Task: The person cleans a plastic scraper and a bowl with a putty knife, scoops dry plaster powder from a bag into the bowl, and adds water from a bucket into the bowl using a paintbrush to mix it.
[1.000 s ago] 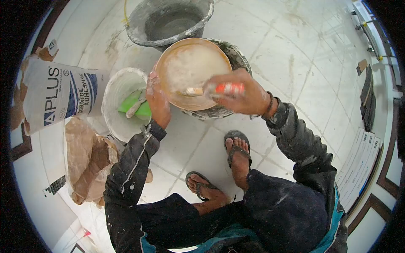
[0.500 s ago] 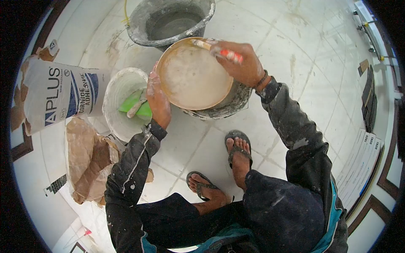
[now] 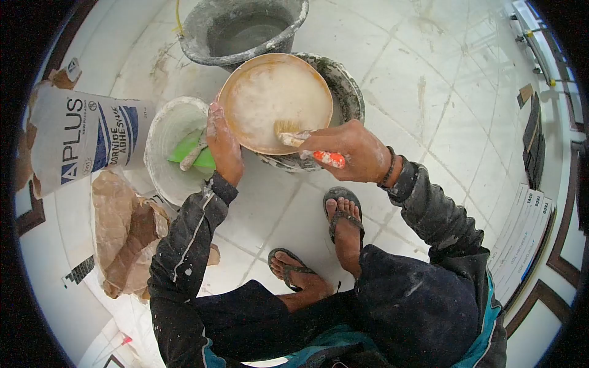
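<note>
My left hand [image 3: 224,147] is closed on the left rim of a round tan pan [image 3: 327,86], whose inside is coated with something whitish. The pan rests over a plaster-caked dark bucket [image 3: 353,86]. My right hand [image 3: 353,150] grips a paintbrush [image 3: 294,138] with a red-orange and white handle. Its bristles touch the whitish inside near the pan's lower edge. Just left of my left hand stands a white plaster-smeared bucket [image 3: 154,138]. Inside that bucket lie a green flat piece [image 3: 183,147] and a tool with a whitish handle [image 3: 194,157].
A grey-crusted tub [image 3: 197,40] with greyish water stands behind the pan. To the left are a cornice adhesive bag [image 3: 92,138] and a crumpled brown paper bag [image 3: 116,233]. My sandalled feet [image 3: 343,221] are on the tiles. Boxes [image 3: 524,227] lie at the right wall.
My right hand has drawn the paintbrush from the pan's upper edge down to its lower edge. The pan sits slightly further left, showing more of the bucket beneath.
</note>
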{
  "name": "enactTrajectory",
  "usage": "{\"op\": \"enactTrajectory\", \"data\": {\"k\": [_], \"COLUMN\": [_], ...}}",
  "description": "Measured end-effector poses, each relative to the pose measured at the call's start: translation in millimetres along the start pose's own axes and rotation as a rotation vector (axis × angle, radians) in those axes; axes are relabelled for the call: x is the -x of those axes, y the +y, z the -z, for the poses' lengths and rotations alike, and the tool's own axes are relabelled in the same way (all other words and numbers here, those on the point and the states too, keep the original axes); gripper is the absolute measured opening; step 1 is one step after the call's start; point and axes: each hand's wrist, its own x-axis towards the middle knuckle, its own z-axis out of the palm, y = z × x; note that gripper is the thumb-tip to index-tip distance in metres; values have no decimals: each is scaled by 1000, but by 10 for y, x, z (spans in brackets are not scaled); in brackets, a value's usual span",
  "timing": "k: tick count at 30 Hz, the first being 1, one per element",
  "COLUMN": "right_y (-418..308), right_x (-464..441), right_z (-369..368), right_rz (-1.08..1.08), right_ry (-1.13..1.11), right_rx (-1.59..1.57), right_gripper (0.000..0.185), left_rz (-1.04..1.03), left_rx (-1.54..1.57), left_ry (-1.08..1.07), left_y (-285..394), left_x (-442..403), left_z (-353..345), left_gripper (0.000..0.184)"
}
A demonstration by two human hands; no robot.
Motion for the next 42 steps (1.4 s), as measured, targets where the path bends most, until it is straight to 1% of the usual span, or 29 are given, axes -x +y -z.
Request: {"op": "enactTrajectory", "data": {"k": [1, 3, 5, 7, 8, 10, 11, 12, 13, 14, 15, 17, 18, 19, 21, 22, 24, 27, 28, 30, 31, 33, 34, 36, 37, 39, 40, 42], "right_y": [-12, -100, -111, -34, -29, -18, 106, 287, 469, 550, 505, 444, 595, 636, 615, 592, 514, 504, 475, 329, 245, 93, 52, -4, -23, -47, -29, 38], "right_x": [-10, -103, -210, -356, -431, -617, -711, -811, -884, -935, -970, -1024, -1045, -995, -899, -841, -715, -529, -468, -368, -351, -316, -272, -220, -225, -260, -283, -335], "right_z": [-7, 39, 15, -27, -39, -56, -127, -221, -267, -223, -168, -31, -31, -1, 130, 193, 312, 401, 434, 510, 550, 608, 598, 580, 563, 527, 479, 335], "right_rz": [18, 7, -1, 83, 84, 131, 136, 160, 184, -26, -25, -100, -20, -20, -52, -53, -104, -123, -122, -235, -234, -330, -328, -295, -292, -287, -283, -86], "right_ry": [-15, -24, -33, 3, 4, 192, 189, 324, 458, 267, 264, 350, 390, 389, 372, 374, 252, 196, 195, 126, 125, 47, 47, 50, 48, -87, -91, 40], "right_rx": [-7, -62, -120, -132, -133, -78, -82, -80, -80, -129, -134, -229, -131, -132, 50, 51, 168, 256, 258, 263, 265, 156, 155, 47, 46, -31, -32, 37], "right_gripper": [32, 31, 30, 30, 30, 30, 30, 29, 29, 28, 28, 29, 33, 33, 28, 28, 26, 24, 24, 27, 27, 25, 25, 26, 26, 38, 38, 38], "left_rz": [-2, 75, 65, 56, 29, -1, 8, 17, 14, 51, 91, 92, 92, 93, 79, 79, 53, 35, 35, 121, 120, 152, 151, 62, 60, 92, 91, 43], "left_rx": [1, -24, -71, -116, -139, -165, -151, -136, -137, -50, 38, 70, 87, 105, -29, -30, -13, -77, -76, 76, 77, 123, 122, -70, -70, -35, -36, -40], "left_ry": [-2, 57, 47, 38, 66, 101, 42, -17, -11, -12, -15, -26, -33, -39, -47, -49, -58, -112, -112, -87, -86, -36, -35, -24, -21, -33, -27, -5], "left_y": [-17, -54, -67, -134, -183, -249, -101, 17, 78, 125, 153, 175, 173, 171, 158, 126, -4, -147, -191, -144, -156, -180, -184, -142, -140, -119, -115, 16], "left_x": [-7, -23, -31, -56, -88, -106, -78, -64, -62, -53, -40, -20, -6, 6, 18, 13, -10, -75, -71, -62, -65, -77, -64, -49, -51, -63, -68, -70], "left_z": [2, 20, 44, 62, 51, 99, 55, 3, -45, -86, -100, -105, -101, -98, -72, -51, 8, 132, 146, 102, 100, 95, 112, 115, 125, 122, 111, 1], "left_gripper": [50, 54, 52, 51, 51, 50, 51, 51, 51, 52, 53, 54, 54, 54, 51, 51, 51, 51, 51, 50, 50, 51, 51, 51, 51, 51, 51, 51]}}
